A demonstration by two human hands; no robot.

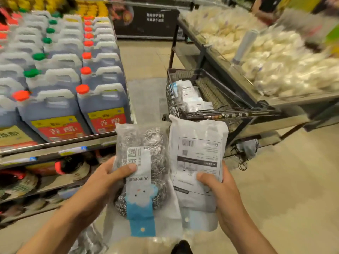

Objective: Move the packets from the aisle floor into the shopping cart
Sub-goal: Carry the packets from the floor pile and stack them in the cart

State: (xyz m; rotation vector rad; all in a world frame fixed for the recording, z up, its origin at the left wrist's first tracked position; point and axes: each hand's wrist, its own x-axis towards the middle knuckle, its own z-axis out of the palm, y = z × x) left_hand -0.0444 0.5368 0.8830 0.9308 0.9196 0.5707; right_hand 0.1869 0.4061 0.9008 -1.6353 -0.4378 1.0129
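My left hand [108, 177] grips a clear packet of steel scourers [143, 143] with a blue and white label, thumb on its front. My right hand [218, 186] grips a white packet [198, 149] with a barcode label, its back side facing me. Both packets are held upright, side by side, in front of me. Beyond them stands the dark wire shopping cart [216, 114], with several white packets [190, 99] lying inside. More clear packets [88, 237] lie low on the aisle floor near my feet.
Shelves of dark vinegar jugs [102, 99] with red and green caps line the left. A display table of bagged white goods [275, 57] runs along the right, beside the cart. A white sheet [146, 99] lies on the beige floor ahead. A dark freezer [146, 21] stands at the back.
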